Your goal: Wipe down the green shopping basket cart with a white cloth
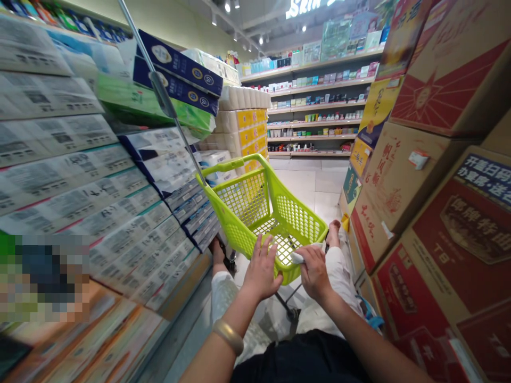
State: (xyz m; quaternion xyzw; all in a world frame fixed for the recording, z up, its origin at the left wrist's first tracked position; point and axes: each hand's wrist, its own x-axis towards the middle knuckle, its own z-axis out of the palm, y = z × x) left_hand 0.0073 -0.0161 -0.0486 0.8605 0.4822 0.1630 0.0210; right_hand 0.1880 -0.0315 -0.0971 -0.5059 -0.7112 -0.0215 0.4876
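In front of me stands a lime-green plastic shopping basket (297, 213) with lattice walls, on a trolley frame between my legs. A long metal pole (186, 142) with a grey grip rises from its far left corner. At the basket's near end, my left hand (261, 270) has its fingers stretched out and apart, with the thumb close to the rim. My right hand (316, 270) is closed on a crumpled white cloth or tissue (297, 258) at the near right rim. I cannot tell which of the two it is.
Stacked packs (115, 191) of paper goods line the left side. Large cartons (403, 170) with Chinese lettering are piled on the right. Shelves (315, 122) of small goods stand at the back, beyond a tiled floor (307, 181). A pixelated patch hides part of the left.
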